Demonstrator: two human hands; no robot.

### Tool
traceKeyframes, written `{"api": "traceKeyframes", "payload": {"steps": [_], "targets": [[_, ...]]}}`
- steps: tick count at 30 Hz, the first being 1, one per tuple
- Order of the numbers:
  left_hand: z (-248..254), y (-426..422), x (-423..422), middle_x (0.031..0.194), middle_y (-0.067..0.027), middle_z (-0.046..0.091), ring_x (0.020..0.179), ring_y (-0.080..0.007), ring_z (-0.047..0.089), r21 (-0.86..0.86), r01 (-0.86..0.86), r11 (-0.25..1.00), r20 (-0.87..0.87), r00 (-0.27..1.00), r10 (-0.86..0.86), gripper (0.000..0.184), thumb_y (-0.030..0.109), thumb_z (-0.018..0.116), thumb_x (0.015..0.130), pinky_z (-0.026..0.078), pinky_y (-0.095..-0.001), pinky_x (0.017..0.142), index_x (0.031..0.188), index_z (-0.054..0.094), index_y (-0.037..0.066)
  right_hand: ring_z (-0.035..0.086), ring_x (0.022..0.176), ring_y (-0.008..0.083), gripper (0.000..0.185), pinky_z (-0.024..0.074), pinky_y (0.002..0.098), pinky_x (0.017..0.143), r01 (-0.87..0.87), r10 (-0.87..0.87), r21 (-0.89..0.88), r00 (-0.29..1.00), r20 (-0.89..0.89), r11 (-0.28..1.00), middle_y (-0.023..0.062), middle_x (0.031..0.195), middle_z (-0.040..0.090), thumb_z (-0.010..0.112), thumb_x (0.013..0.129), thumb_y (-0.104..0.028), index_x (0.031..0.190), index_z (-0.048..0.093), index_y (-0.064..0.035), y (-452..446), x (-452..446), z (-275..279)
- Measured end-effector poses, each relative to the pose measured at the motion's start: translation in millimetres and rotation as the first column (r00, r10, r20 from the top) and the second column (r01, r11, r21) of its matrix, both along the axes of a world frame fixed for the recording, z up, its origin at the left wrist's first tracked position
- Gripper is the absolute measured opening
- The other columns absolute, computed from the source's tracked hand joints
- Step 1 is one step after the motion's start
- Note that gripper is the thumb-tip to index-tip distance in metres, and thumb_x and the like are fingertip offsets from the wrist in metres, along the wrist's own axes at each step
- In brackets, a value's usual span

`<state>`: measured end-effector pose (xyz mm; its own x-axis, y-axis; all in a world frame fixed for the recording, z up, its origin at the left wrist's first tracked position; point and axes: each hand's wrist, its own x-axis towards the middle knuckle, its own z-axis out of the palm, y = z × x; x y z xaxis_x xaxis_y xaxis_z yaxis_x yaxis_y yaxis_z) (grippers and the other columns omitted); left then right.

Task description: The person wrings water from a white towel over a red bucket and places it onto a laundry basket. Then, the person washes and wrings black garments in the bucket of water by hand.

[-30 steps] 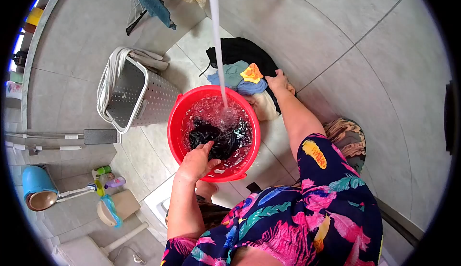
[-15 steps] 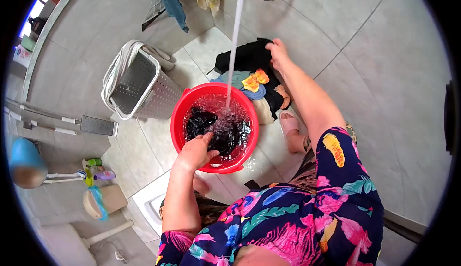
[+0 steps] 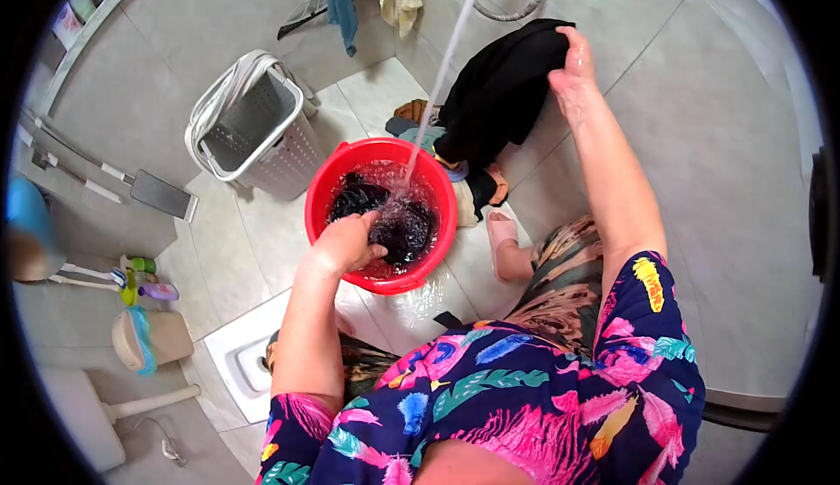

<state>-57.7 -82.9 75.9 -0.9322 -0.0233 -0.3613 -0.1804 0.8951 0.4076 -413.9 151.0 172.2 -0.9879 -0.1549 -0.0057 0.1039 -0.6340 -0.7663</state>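
- Around red basin (image 3: 398, 286), grey tiles (image 3: 267, 244) are seen.
- Beside it, black cloth (image 3: 503, 87) is pinched by right hand (image 3: 575, 65), slanting lengthwise to upper right.
- Left hand (image 3: 350, 242) is lowered inside; its grip cannot be told.

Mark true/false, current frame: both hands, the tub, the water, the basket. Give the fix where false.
1. The right hand holds up a black cloth by its edge. True.
2. The left hand hangs well away from the red tub. False: it reaches into the tub, fingers at the dark cloth.
3. A water stream runs into the red tub. True.
4. The grey basket stands inside the red tub. False: it stands on the floor, beside the tub.
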Motion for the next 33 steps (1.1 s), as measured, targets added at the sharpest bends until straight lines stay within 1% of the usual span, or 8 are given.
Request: {"api": "traceKeyframes", "payload": {"steps": [8, 11, 16, 17, 19, 23, 28, 33], "targets": [[1, 5, 0, 0.102, -0.0248, 0.064, 0.101, -0.0364, 0.061, 0.09, -0.018, 0.996, -0.029, 0.999, 0.021, 0.064, 0.027, 0.073, 0.076, 0.047, -0.0417, 0.09, 0.131, 0.048, 0.004, 0.066, 0.082, 0.0264, 0.018, 0.0541, 0.0383, 0.077, -0.159, 0.162, 0.093, 0.986, -0.026, 0.983, 0.0105, 0.09, 0.068, 0.062, 0.078, -0.017, 0.09, 0.064, -0.0034, 20, 91, 78], [-4, 4, 0, 0.113, -0.0251, 0.06, 0.108, -0.0369, 0.058, 0.137, 0.002, 0.991, -0.037, 0.999, 0.003, 0.07, 0.027, 0.074, 0.075, 0.045, -0.042, 0.094, 0.134, 0.044, 0.005, 0.065, 0.08, 0.0268, 0.017, 0.0538, 0.0391, 0.078, -0.253, 0.257, 0.065, 0.964, -0.072, 0.965, 0.0104, 0.086, 0.068, 0.062, 0.077, -0.018, 0.085, 0.064, -0.0035, 20, 111, 94], [-26, 14, -4, 0.131, -0.0266, 0.048, 0.122, -0.0389, 0.048, 0.339, -0.249, 0.907, -0.307, 0.882, 0.357, 0.099, 0.029, 0.08, 0.069, 0.039, -0.0406, 0.104, 0.147, 0.021, 0.009, 0.066, 0.081, 0.0271, 0.016, 0.0548, 0.0406, 0.078, -0.366, 0.365, 0.016, 0.923, -0.124, 0.93, 0.0113, 0.087, 0.068, 0.062, 0.079, -0.018, 0.086, 0.064, -0.0041, 8, 138, 115], [-37, 13, -10, 0.128, -0.0219, 0.053, 0.118, -0.0334, 0.053, 0.498, -0.193, 0.845, -0.383, 0.826, 0.414, 0.095, 0.024, 0.08, 0.07, 0.041, -0.0378, 0.101, 0.145, 0.024, 0.006, 0.066, 0.081, 0.0272, 0.017, 0.055, 0.0405, 0.078, -0.381, 0.379, 0.006, 0.916, -0.13, 0.924, 0.0116, 0.088, 0.068, 0.062, 0.08, -0.019, 0.087, 0.064, -0.0037, 2, 139, 117], [-41, 13, -13, 0.121, -0.0149, 0.06, 0.11, -0.0254, 0.058, 0.907, -0.115, 0.405, -0.14, 0.824, 0.549, 0.078, 0.017, 0.077, 0.072, 0.047, -0.0344, 0.093, 0.138, 0.039, 0.001, 0.066, 0.08, 0.0273, 0.018, 0.0553, 0.0403, 0.079, -0.404, 0.399, -0.004, 0.906, -0.14, 0.915, 0.0118, 0.088, 0.068, 0.062, 0.08, -0.019, 0.088, 0.064, -0.0032, -10, 144, 117], [-24, -8, -5, 0.098, -0.0074, 0.067, 0.082, -0.0189, 0.065, 0.958, -0.261, -0.118, 0.254, 0.583, 0.772, 0.026, 0.01, 0.064, 0.081, 0.054, -0.033, 0.071, 0.105, 0.062, 0.002, 0.066, 0.079, 0.0257, 0.023, 0.0552, 0.0362, 0.079, -0.503, 0.507, 0.091, 0.862, -0.022, 0.86, 0.0132, 0.089, 0.068, 0.063, 0.081, -0.021, 0.091, 0.065, -0.0001, -39, 146, 85], [-10, -58, 25, 0.085, -0.0078, 0.068, 0.075, -0.0183, 0.065, 0.926, 0.004, -0.377, 0.343, 0.401, 0.849, 0.02, 0.014, 0.06, 0.081, 0.053, -0.03, 0.068, 0.094, 0.065, 0.0, 0.063, 0.077, 0.0211, 0.016, 0.0524, 0.0343, 0.075, -0.544, 0.541, 0.213, 0.837, 0.077, 0.812, 0.0081, 0.084, 0.065, 0.063, 0.082, -0.02, 0.086, 0.061, -0.005, -64, 128, -1], [3, -77, 47, 0.085, -0.0071, 0.067, 0.072, -0.0159, 0.064, 0.972, -0.001, -0.234, 0.222, 0.319, 0.921, 0.02, 0.009, 0.061, 0.076, 0.051, -0.0276, 0.067, 0.094, 0.066, -0.001, 0.052, 0.069, 0.0107, 0.012, 0.0435, 0.0272, 0.064, -0.543, 0.555, 0.43, 0.825, 0.11, 0.721, -0.0013, 0.071, 0.054, 0.064, 0.081, -0.018, 0.076, 0.055, -0.0117, -75, 133, -83]]}}
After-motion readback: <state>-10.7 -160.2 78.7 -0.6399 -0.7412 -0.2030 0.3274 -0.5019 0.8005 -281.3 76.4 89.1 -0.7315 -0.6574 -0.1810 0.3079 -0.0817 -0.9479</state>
